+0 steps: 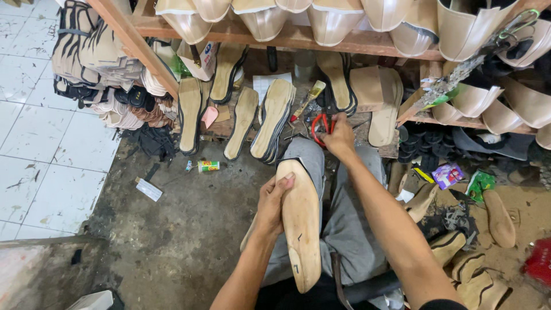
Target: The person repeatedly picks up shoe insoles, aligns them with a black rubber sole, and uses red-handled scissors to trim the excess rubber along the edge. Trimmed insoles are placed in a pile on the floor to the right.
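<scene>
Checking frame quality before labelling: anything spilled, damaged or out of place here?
Nothing spilled or visibly broken. Floor is cluttered: a small can lies on its side, wrappers lie loose at right. Left hand holds a sole; right hand is on red scissors.

Bare floor (172, 229) left — soles (270, 117) ahead

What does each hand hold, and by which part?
Left hand grips the tan shoe sole by its edge near the toe. Right hand closes on the red-handled scissors at their handles.
</scene>
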Available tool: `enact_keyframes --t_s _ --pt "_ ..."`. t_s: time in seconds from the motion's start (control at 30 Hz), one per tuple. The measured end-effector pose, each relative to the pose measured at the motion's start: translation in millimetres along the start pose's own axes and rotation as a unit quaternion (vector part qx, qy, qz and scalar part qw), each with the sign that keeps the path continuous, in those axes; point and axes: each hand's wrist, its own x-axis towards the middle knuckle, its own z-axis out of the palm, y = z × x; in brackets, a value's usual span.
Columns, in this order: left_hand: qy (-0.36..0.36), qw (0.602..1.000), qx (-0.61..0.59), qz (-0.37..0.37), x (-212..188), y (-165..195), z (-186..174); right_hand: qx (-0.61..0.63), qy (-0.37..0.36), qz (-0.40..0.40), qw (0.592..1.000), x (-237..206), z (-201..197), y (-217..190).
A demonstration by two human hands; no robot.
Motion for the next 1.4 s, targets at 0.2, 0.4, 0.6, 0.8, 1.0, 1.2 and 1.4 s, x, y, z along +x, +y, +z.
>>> enact_keyframes --t_s 0.2,0.4,0.6,0.8,1.0,1.2,1.4 --pt "-0.015 0.999 0.023 0.018 10 10 5 0.375 -0.137 0.208 0.893 -23 -37 17" --pt "-0.046 0.997 0.055 0.04 20 21 24 0.598 -0.231 0.195 0.742 -109 -79 25" --pt "-0.111 0.99 0.076 0.034 21 34 40 0.455 -0.303 0.077 0.834 -179 -126 -14" --pt "-0.163 0.981 0.096 0.036 21 38 59 0.083 -0.133 -0.172 0.973 -194 -163 -63" --pt "-0.183 0.978 0.095 0.02 14 33 70 0.056 -0.091 -0.111 0.988 -186 -157 -66" --pt "-0.189 0.975 0.11 0.031 12 35 69 0.062 -0.072 -0.076 0.993 -185 -153 -57" --pt "-0.198 0.976 0.091 0.032 10 33 71 0.096 -0.08 -0.178 0.976 -186 -160 -66"
